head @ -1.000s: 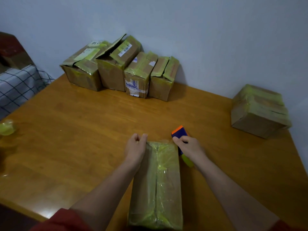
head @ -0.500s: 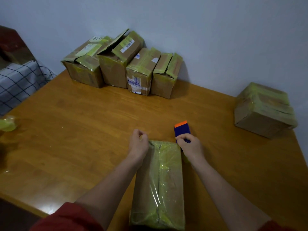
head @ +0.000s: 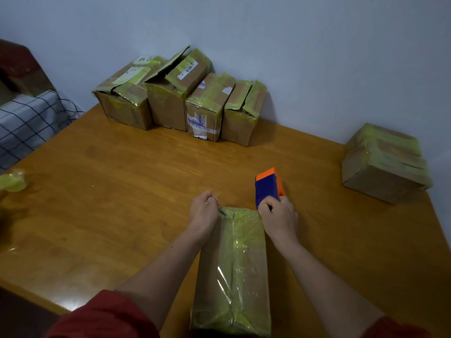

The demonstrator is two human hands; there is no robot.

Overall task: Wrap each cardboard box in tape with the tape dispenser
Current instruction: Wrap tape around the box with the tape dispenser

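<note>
Near box (head: pixel 231 264): long cardboard, lies lengthwise on the bench (head: pixel 122 191), centre-front, running from the near edge away from the person. Top face mostly under glossy yellow-green tape, wrinkled, w/ a ridge down the middle. Bare brown cardboard shows on the left side and the left part of the top. Far end looks taped over too.

Hands apart, one each side of the box's far end. Left hand (head: pixel 203 211) at the far-left corner, fingers curled in, thumb against them, touching the box edge; can't tell if it pinches tape or nothing. Right hand (head: pixel 279 217) at the far-right corner, clamped round the near end of the tape dispenser (head: pixel 267 187). Dispenser: blue body, orange tip + side, sticks out past the box toward the wall (head: pixel 292 45), just beside that corner. Roll itself hidden by the hand.

Around: row of four boxes (head: pixel 180 101) at the back against the wall, side by side and touching, all w/ yellow-green tape strips, some w/ white labels. 2nd from left has a flap sticking up. Lone box (head: pixel 383 164) far right near the bench edge, top heavily taped, well apart from the rest. Tape wad (head: pixel 12 182), crumpled, at the left edge.

Bench: orange-brown wood, glossy, glare spot near the front-left corner. Wall plain pale blue-grey. Left of the bench: checked cloth (head: pixel 29 123), dark lines on light, smth dark red-brown behind it. Red sleeve (head: pixel 105 315) pushed up on the left arm; forearms bare.
</note>
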